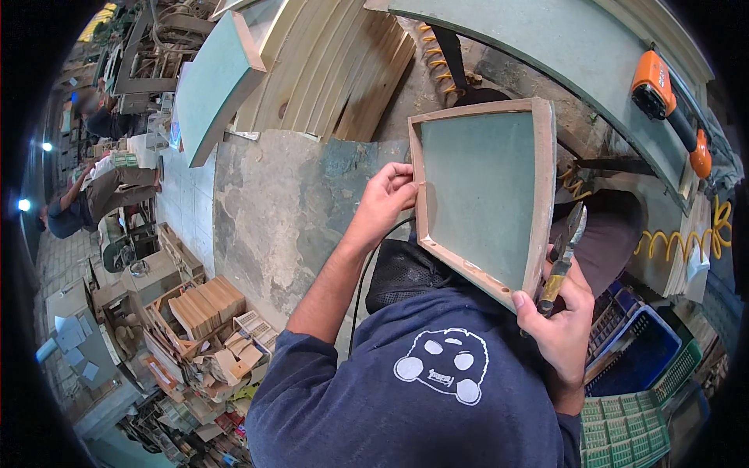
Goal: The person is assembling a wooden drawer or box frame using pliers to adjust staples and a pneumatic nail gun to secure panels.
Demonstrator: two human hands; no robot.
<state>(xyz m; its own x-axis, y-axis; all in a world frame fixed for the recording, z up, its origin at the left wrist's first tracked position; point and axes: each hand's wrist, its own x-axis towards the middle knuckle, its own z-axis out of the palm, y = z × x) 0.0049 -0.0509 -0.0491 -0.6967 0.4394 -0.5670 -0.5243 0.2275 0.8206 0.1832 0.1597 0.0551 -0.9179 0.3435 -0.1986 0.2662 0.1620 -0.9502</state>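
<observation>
Left hand (392, 192): thumb and curled fingers pinch the frame's rim at its 9 o'clock, forearm rising from 7.
Right hand (566, 308): closed around the pliers, wrist bent, thumb pressed beside the frame's corner between 4 and 5 o'clock.
Wooden frame (544, 183): tilted above the lap between both hands, grey-green panel inside.
Pliers (555, 282): yellow-and-black handles, head toward 1 o'clock – just beside the frame's right wall.
In the way: a black cord (360, 288) curves between left forearm and shirt.
Around the frame, near: bench (546, 45) at 1 o'clock, bearing an orange tool (654, 82) at 2; yellow coiled hose (719, 243) past 3; blue crate (647, 366) and green crate (628, 425) between 4 and 5.
Farther: stacked wood (328, 62) toward 11; another panel (221, 82) at 10; wooden pieces (207, 308) at 8 – and another person (117, 191) at 9.
</observation>
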